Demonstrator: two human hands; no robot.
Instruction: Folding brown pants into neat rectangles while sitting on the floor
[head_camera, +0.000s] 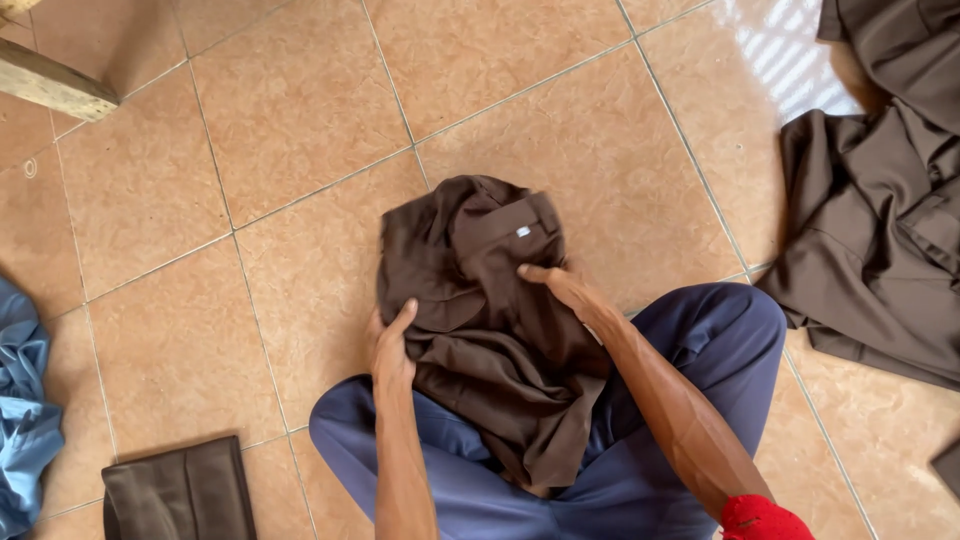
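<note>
A brown garment (480, 300) with a small white tag lies bunched on the tile floor and drapes down onto my lap. My left hand (390, 345) grips its left edge, thumb on top of the cloth. My right hand (565, 288) rests on the garment's right side with fingers pressed flat against the fabric, just below the waistband. My legs in blue trousers (700, 340) are folded beneath the lower part of the garment.
A pile of brown clothes (880, 220) lies at the right. A folded brown piece (180, 490) sits at the lower left, blue cloth (22, 410) at the left edge. A wooden beam (50, 82) shows at the top left.
</note>
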